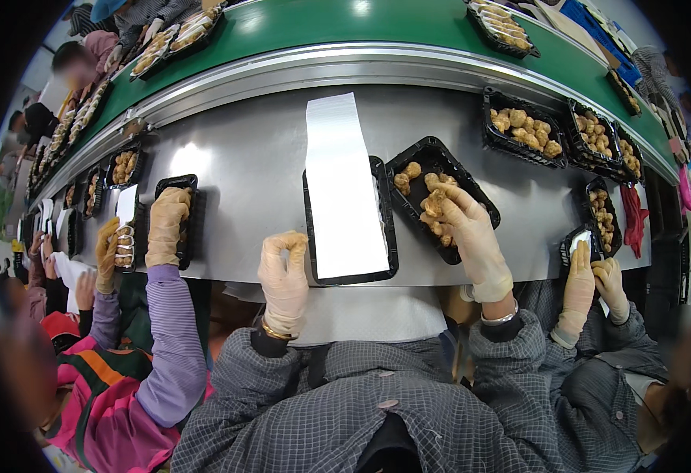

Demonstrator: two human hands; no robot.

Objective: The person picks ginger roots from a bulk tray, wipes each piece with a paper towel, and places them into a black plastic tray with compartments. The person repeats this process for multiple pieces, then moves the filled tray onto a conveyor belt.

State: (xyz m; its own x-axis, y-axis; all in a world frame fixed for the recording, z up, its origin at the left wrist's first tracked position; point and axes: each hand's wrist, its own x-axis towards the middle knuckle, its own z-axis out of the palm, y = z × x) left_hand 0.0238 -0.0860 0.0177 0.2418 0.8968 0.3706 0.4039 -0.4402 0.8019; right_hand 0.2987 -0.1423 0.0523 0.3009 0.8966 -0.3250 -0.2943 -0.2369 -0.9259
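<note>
A black plastic tray stands before me, with a long white paper strip lying over it and running out past its far end. Beside its left rim is my gloved left hand, fingers curled closed; whatever they may hold is hidden. To the right, a second black tray sits at a slant with several loose brown mushrooms in it. Over that tray, my gloved right hand pinches a mushroom between thumb and fingers.
A green conveyor belt behind a metal rail carries filled trays. More mushroom trays stand at the right of the steel table. Co-workers' gloved hands work at both sides. A red cloth hangs at right.
</note>
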